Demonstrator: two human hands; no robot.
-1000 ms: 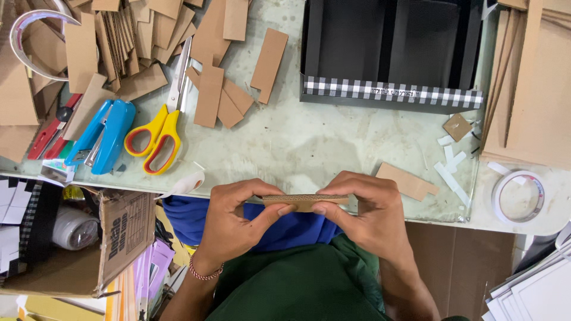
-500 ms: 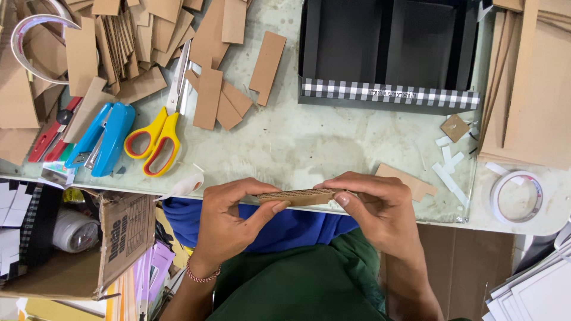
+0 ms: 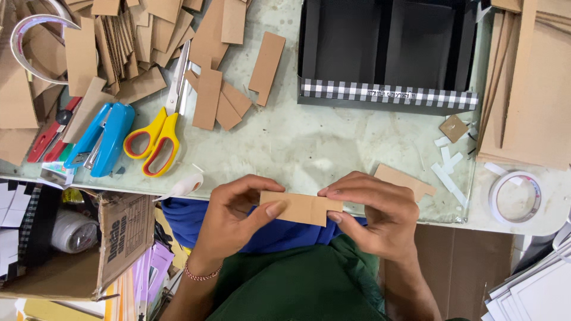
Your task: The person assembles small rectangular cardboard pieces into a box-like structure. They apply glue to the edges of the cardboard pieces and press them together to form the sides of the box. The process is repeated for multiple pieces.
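- A pale, worn worktable (image 3: 333,148) is covered with brown cardboard offcuts.
- Both hands hold one flat brown cardboard strip (image 3: 300,207) just over the table's near edge.
- The left hand (image 3: 229,217) is closed on the strip's left end, thumb on top.
- The right hand (image 3: 375,217) pinches the right end.
- Yellow-handled scissors (image 3: 156,139) lie on the table, far left of the strip, beside a blue stapler (image 3: 101,139).
- A black box with a checked edge (image 3: 386,53) stands behind the strip.
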